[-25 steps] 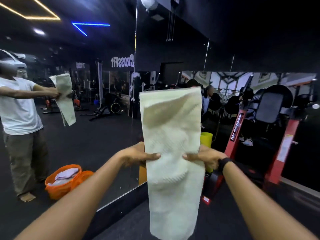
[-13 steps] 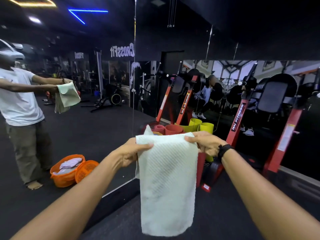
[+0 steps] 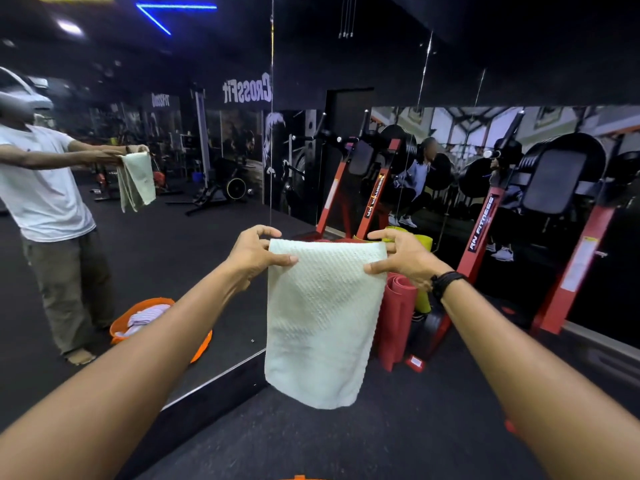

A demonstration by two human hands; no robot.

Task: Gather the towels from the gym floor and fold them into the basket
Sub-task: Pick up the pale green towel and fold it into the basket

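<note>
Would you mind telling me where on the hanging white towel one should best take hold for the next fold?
Probably the bottom hem of the white towel. It hangs free and flat from its folded top edge, where the left hand and right hand pinch the corners. Slide one hand down a side edge and grip a lower corner from the side, then lift it to meet the top.

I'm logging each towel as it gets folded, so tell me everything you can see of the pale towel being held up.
The towel is pale cream, of woven cloth with a diagonal ribbed texture. It hangs folded over on itself, its top edge straight and level, its lower end loose with rounded corners. The left hand pinches its upper left corner and the right hand its upper right. It hangs in the air, above the dark floor, in front of a mirror.
</note>
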